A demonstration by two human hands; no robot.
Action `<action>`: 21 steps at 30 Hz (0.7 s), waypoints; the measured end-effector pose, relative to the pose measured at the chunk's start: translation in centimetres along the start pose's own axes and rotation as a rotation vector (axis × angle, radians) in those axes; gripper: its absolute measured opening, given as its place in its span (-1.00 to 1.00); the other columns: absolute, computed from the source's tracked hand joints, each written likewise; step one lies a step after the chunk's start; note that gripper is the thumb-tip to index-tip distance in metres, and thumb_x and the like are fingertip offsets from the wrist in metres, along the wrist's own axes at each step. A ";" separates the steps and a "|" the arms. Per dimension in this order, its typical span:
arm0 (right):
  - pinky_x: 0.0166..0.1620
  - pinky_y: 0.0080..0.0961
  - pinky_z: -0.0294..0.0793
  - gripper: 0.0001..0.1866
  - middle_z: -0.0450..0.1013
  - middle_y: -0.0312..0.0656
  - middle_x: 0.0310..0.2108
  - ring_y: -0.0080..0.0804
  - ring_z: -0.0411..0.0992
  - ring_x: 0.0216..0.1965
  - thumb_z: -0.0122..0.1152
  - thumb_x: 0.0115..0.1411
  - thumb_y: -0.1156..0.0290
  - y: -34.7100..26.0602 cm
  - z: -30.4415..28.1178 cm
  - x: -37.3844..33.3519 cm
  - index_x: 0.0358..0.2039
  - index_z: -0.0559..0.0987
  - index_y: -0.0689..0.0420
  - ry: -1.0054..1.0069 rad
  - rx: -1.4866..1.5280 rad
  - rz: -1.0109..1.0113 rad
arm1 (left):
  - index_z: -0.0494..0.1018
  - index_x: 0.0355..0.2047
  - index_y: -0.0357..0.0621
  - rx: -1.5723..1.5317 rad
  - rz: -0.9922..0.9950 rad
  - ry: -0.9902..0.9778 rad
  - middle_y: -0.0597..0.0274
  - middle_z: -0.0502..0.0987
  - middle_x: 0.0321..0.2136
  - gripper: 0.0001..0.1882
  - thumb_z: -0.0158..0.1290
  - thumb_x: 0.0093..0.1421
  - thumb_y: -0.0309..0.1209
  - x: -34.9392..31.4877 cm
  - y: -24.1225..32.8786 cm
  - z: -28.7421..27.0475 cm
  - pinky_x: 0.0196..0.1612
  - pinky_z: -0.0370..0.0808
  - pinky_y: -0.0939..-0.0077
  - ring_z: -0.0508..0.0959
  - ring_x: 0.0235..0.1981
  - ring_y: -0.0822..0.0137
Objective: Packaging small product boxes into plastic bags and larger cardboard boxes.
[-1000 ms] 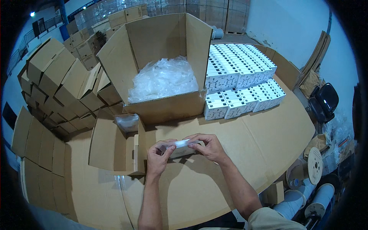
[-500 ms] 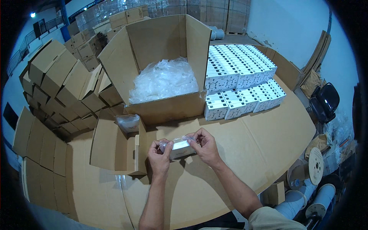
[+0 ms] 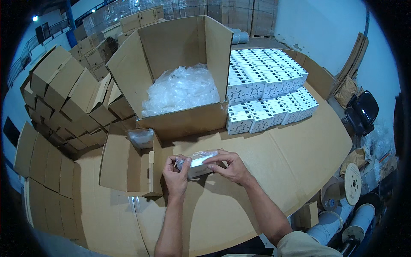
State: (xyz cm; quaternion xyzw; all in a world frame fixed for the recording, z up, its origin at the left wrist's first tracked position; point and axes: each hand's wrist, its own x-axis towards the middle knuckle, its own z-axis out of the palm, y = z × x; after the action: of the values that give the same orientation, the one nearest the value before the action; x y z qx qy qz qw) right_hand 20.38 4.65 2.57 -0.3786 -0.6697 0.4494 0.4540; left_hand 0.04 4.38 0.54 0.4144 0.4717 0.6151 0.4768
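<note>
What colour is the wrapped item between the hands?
The item looks white under clear plastic, best seen in head view.

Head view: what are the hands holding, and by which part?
A rectangular white box in clear plastic film: left hand at its left end, right hand at its right.

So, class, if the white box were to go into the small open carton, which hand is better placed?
Probably the left hand: it grips the left end of the white box, beside the small open carton. The right hand is at the box's other end, farther away.
</note>
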 end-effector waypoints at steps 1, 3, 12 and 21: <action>0.02 -0.53 0.53 -0.74 0.55 -0.10 0.04 -0.40 0.49 0.04 0.33 0.20 0.57 -0.2 0.1 0.0 -0.08 0.71 0.11 0.012 0.069 0.088 | 0.44 -0.27 -0.16 -0.006 0.005 0.000 0.29 0.55 -0.28 -0.78 0.30 0.20 -0.45 0.1 -0.1 -0.1 -0.10 0.45 0.55 0.50 -0.23 0.49; -0.01 -0.54 0.53 -0.73 0.57 -0.13 0.00 -0.43 0.50 -0.02 0.33 0.20 0.57 0.2 0.0 0.0 -0.07 0.71 0.12 0.016 0.068 0.124 | 0.44 -0.27 -0.16 -0.012 0.009 0.000 0.28 0.54 -0.27 -0.77 0.30 0.20 -0.46 0.1 -0.2 -0.1 -0.09 0.45 0.54 0.51 -0.23 0.49; -0.06 -0.60 0.53 -0.68 0.60 -0.23 -0.09 -0.56 0.50 -0.13 0.35 0.20 0.56 0.1 0.2 0.1 -0.01 0.68 0.14 0.027 0.057 0.184 | 0.40 -0.17 -0.18 0.045 0.036 0.022 0.25 0.49 -0.20 -0.72 0.28 0.22 -0.47 -0.4 1.1 0.5 -0.09 0.46 0.55 0.50 -0.20 0.47; -0.06 -0.61 0.53 -0.67 0.59 -0.28 -0.12 -0.60 0.49 -0.14 0.36 0.21 0.54 -0.1 0.2 0.2 0.01 0.64 0.18 0.030 0.051 0.209 | 0.46 -0.08 -0.10 0.799 0.883 0.183 0.24 0.52 -0.15 -0.57 0.35 0.05 -0.50 -1.2 1.8 0.2 0.04 0.37 0.22 0.49 -0.08 0.20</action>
State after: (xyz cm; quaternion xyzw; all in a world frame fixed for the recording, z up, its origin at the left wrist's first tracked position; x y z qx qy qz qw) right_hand 20.16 4.77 2.66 -0.4414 -0.6083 0.5054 0.4239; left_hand 0.17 3.05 2.23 0.6637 0.4888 0.5631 -0.0587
